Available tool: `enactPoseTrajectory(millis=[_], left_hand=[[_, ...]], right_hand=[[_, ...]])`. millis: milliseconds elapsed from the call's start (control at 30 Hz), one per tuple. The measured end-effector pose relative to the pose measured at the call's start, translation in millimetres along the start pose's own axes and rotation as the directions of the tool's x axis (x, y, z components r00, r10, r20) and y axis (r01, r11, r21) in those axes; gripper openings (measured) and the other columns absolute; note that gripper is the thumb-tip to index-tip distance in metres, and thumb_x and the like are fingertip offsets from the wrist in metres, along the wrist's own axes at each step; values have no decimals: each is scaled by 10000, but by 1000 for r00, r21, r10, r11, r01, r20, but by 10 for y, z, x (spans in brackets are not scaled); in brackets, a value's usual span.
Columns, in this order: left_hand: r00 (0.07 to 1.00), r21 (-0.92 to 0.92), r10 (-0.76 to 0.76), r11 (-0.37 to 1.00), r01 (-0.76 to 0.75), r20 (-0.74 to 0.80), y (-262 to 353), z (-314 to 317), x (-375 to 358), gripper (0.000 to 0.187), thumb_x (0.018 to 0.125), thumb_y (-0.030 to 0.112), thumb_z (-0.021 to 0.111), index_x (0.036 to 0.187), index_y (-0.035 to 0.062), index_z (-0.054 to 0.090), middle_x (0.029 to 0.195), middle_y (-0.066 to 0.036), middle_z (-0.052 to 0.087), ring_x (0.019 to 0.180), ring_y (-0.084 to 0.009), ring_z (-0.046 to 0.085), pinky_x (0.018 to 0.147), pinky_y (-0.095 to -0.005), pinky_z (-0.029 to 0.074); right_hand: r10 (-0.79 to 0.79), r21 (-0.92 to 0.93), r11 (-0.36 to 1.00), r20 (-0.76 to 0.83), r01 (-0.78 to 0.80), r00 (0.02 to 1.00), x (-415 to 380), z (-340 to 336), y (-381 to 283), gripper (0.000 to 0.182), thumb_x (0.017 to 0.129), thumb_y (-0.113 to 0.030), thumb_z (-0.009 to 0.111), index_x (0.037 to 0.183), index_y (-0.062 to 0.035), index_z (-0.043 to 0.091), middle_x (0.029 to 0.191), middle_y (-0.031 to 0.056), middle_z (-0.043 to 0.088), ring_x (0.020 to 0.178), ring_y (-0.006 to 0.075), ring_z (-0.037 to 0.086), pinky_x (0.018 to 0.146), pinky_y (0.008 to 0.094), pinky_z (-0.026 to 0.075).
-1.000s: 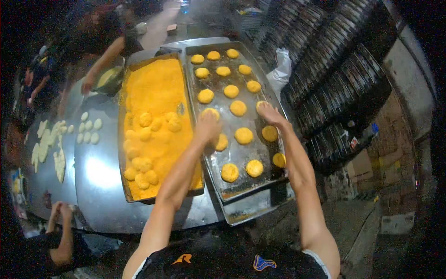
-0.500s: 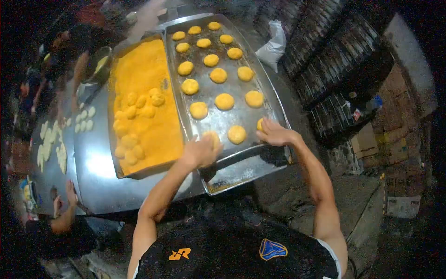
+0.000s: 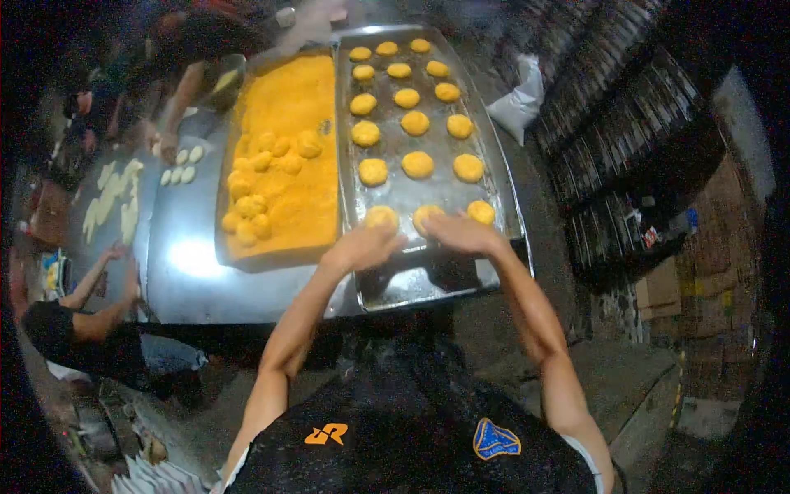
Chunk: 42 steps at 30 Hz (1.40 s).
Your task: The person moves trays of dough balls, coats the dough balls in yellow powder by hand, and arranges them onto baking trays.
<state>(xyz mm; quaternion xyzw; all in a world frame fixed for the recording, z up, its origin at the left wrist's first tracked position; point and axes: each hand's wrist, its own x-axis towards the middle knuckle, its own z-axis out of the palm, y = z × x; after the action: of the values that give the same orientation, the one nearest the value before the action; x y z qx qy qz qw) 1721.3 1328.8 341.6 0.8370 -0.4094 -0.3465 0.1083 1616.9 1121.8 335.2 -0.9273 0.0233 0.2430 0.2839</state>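
Note:
Rows of flat, round, yellow-coated dough pieces lie on a metal baking tray [image 3: 440, 186]. At its near row, my left hand [image 3: 368, 245] reaches over the lower edge of the left dough round [image 3: 381, 217], fingers extended. My right hand [image 3: 462, 234] stretches flat with its fingertips on the middle dough round [image 3: 425, 218], partly covering it. Just beyond that hand sits the right dough round [image 3: 480, 212], uncovered. Beside the tray, a deep pan [image 3: 284, 257] holds orange-yellow crumbs [image 3: 288, 90] and several coated dough balls [image 3: 249, 206].
Pale dough balls [image 3: 183, 171] and dough strips [image 3: 115, 196] lie on the metal table [image 3: 247, 288] to the left. Co-workers' hands [image 3: 127, 276] are there too. A white sack [image 3: 518, 99] stands beyond the tray, near stacked dark trays [image 3: 601, 136] on the right.
My right hand has moved left from the right dough round to the middle one. My left hand stays near the left round. The view has shifted, so the table appears further right and higher.

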Motion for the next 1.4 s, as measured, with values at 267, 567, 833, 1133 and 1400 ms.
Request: enactPoseTrajectory(millis=[267, 567, 833, 1133, 1400], left_hand=[[791, 30, 96, 995, -98, -604, -173, 911, -893, 1381, 536, 453, 886, 1489, 29, -20, 1470, -384, -106, 1384, -538, -67, 1072, -671, 80], [577, -114, -17, 985, -131, -817, -389, 1280, -787, 1327, 548, 290, 897, 1489, 59, -9, 1482, -343, -103, 1390, -523, -30, 1065, -695, 76], [585, -218, -117, 970, -105, -802, -511, 1387, -823, 1286, 550, 175, 871, 1492, 53, 4, 1498, -294, -129, 1405, -484, -2, 1114, -632, 63], [622, -290, -184, 954, -73, -761, -779, 1315, -708, 1354, 533, 115, 900, 1504, 106, -43, 1496, -274, -195, 1412, -460, -12, 1155, -561, 57], [718, -246, -176, 969, 6, -673, -1271, 1057, -380, 1338, 520, 231, 914, 1509, 101, 23, 1503, -311, -116, 1409, -477, 5, 1125, -606, 91]], right_hand=[[642, 760, 527, -649, 380, 408, -388, 842, -78, 766, 857, -189, 669, 1409, 96, 221, 1416, 243, 355, 1311, 312, 358, 1089, 394, 278], [831, 923, 298, -376, 244, 409, 562, 1119, -249, 1006, 766, -132, 718, 1438, 111, 10, 1472, 220, 245, 1359, 286, 274, 1120, 349, 231], [839, 851, 506, -524, 143, 145, 519, 987, -687, 1017, 756, -189, 663, 1425, 140, -29, 1519, 319, -4, 1435, 389, -10, 1181, 399, 12], [736, 723, 676, -672, -142, 77, -235, 739, -125, 749, 681, -145, 641, 1351, 35, 361, 1385, 289, 344, 1327, 377, 314, 1101, 361, 263], [837, 889, 451, -454, 85, 305, -1091, 641, 162, 717, 667, 38, 510, 1376, -35, 435, 985, 71, 595, 817, 169, 550, 708, 295, 460]])
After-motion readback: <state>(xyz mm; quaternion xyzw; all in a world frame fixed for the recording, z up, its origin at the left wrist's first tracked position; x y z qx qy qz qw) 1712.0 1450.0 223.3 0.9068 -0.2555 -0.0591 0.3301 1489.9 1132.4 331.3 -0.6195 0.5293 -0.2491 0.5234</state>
